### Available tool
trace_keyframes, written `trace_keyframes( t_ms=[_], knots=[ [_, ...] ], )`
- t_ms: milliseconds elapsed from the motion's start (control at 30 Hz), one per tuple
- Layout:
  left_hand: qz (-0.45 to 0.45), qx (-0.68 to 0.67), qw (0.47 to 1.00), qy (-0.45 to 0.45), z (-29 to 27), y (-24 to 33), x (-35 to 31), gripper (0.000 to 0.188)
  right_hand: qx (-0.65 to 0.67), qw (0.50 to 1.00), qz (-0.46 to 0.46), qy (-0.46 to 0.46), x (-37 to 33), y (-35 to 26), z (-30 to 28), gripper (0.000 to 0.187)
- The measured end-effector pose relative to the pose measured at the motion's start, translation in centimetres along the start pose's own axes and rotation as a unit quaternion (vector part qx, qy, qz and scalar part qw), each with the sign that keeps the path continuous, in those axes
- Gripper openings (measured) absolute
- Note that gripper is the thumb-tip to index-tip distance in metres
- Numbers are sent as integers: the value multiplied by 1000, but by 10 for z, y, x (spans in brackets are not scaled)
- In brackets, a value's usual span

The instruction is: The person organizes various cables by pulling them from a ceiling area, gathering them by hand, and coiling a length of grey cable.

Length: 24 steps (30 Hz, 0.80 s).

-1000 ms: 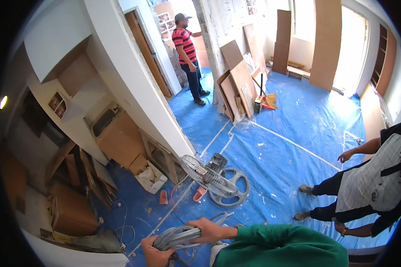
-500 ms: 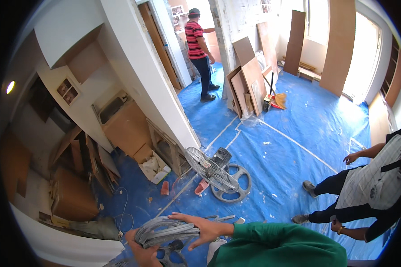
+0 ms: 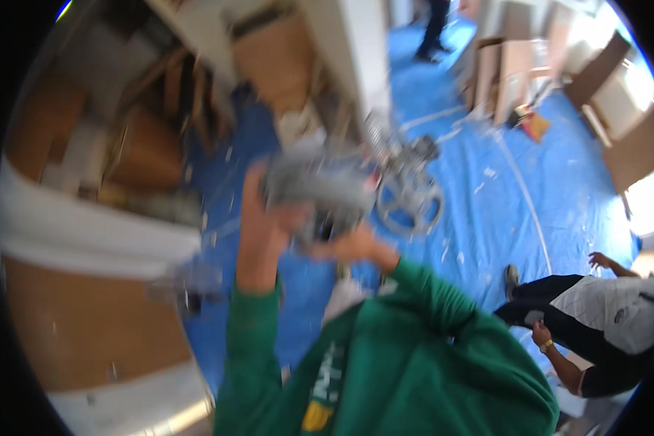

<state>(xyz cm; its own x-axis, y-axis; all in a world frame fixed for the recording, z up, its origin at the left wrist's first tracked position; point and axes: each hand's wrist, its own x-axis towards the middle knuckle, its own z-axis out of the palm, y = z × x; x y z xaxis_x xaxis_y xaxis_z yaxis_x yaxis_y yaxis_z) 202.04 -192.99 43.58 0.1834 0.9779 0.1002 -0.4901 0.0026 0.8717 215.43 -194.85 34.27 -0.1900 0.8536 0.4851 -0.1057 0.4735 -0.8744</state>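
Both my hands hold a coiled bundle of grey cable or hose (image 3: 316, 187), blurred by motion, in front of my chest. My left hand (image 3: 264, 221) grips its left side, fingers wrapped round the near edge. My right hand (image 3: 352, 245) closes on the lower right of the bundle. Just beyond the coil stands a dusty grey pedestal fan (image 3: 408, 207) with a spoked round base on the floor. The fan's head is partly smeared by motion.
Blue plastic sheeting (image 3: 479, 225) covers the floor, with pale tape lines. A co-worker (image 3: 610, 305) stands at the right. Another person's legs (image 3: 434, 29) show at the top. Wooden boards (image 3: 512, 76) lean beyond the fan. Cardboard (image 3: 149, 156) is at the left.
The coil, held in both hands, has been raised and moved away from me. My view has tilted down and swung left, bringing my green sleeves and shirt into sight.
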Motion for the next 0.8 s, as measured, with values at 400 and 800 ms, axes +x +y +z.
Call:
trace_keyframes(
  t_ms=[400,800],
  knots=[
    [145,351,925,-16,-62,3,-5,103,103,990,66,63,50,-36,-20,34],
    [182,445,874,-72,-57,-45,-66,101,122,992,19,-34,32,-82,42,44]
  ],
)
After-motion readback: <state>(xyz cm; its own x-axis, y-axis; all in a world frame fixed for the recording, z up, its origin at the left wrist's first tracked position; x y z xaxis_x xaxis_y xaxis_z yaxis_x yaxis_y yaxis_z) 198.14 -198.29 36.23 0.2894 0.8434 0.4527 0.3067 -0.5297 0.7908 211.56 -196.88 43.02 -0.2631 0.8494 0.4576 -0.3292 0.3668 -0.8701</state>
